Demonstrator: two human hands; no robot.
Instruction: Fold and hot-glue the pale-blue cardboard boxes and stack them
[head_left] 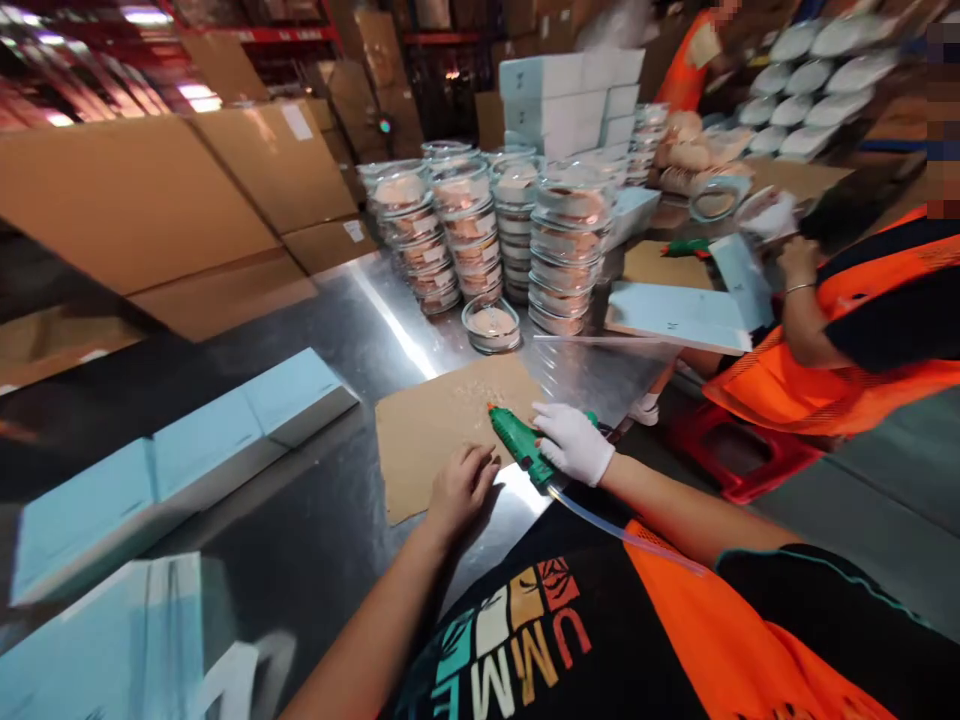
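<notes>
My right hand, in a white glove, grips a green glue gun whose orange tip points at a brown cardboard sheet on the steel table. A clear tube trails from the gun toward my body. My bare left hand rests palm down on the near edge of the cardboard, fingers apart, holding nothing. A single round clear container sits just beyond the sheet.
Stacks of clear round containers stand at the table's far side, white boxes behind them. Light blue flat boxes lie at the left. A co-worker in an orange vest sits at the right, holding a blue box.
</notes>
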